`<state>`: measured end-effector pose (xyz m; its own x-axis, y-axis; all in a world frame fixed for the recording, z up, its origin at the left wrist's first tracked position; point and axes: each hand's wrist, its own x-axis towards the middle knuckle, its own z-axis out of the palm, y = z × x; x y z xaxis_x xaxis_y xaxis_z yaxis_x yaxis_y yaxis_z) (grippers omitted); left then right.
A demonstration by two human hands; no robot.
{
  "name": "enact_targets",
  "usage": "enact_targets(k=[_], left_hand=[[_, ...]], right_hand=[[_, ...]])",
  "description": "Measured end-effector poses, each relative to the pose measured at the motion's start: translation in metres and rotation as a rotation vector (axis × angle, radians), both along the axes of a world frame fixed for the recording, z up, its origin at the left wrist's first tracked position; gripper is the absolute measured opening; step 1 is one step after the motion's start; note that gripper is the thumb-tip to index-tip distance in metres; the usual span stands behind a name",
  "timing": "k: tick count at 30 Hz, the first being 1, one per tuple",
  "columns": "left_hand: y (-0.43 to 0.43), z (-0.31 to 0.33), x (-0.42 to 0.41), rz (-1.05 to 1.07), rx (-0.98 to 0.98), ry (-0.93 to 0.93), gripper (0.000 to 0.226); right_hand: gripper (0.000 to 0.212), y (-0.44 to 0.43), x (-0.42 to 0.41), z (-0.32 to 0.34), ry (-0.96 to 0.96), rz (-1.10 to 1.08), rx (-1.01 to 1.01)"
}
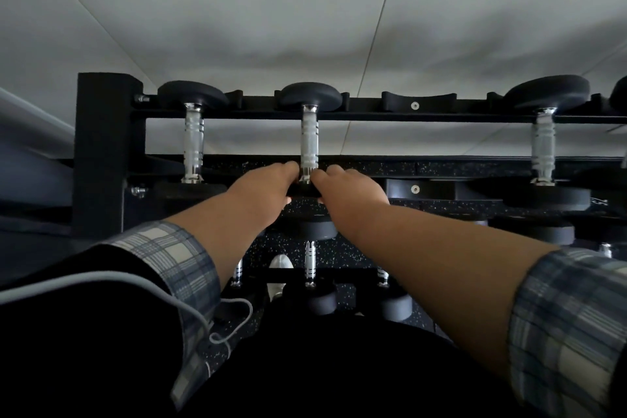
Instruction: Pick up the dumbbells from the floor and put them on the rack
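Note:
A black dumbbell rack point(101, 146) stands against a pale wall. On its top tier a dumbbell point(309, 136) with black round heads and a chrome knurled handle lies in the second cradle from the left. My left hand point(261, 190) and my right hand point(349, 192) both clasp its near head from either side, fingers curled over the head next to the handle's base. The near head is mostly hidden under my hands. Another dumbbell point(193, 142) lies in the leftmost cradle, and a third dumbbell point(543, 146) rests farther right.
An empty cradle point(419, 102) sits right of the held dumbbell. A lower tier carries several more dumbbells point(310, 265). A white shoe point(280, 268) shows on the speckled black floor point(342, 254) below. A grey cable point(135, 278) crosses my dark clothing at the lower left.

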<state>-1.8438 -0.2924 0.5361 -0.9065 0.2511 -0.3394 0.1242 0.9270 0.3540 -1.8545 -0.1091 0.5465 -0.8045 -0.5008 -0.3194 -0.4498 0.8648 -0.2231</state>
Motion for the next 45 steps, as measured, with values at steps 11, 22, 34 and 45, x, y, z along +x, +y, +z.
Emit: enact_targets(k=[11,22,34,45], left_hand=[[0.008,0.02,-0.011,-0.092,-0.115,-0.131,0.033],[0.039,0.109,0.008,-0.036,-0.1,0.025,0.045],[0.118,0.163,0.004,-0.254,-0.126,0.193,0.032],[0.149,0.138,0.069,-0.744,-0.05,0.17,0.057]], right_hand=[[0.037,0.011,-0.009,0.025,-0.356,-0.267,-0.129],[0.012,0.055,-0.002,0.091,-0.185,-0.577,-0.385],[0.027,0.172,0.075,0.118,0.03,-0.953,-0.431],[0.043,0.165,0.256,0.097,0.121,-1.489,-0.294]])
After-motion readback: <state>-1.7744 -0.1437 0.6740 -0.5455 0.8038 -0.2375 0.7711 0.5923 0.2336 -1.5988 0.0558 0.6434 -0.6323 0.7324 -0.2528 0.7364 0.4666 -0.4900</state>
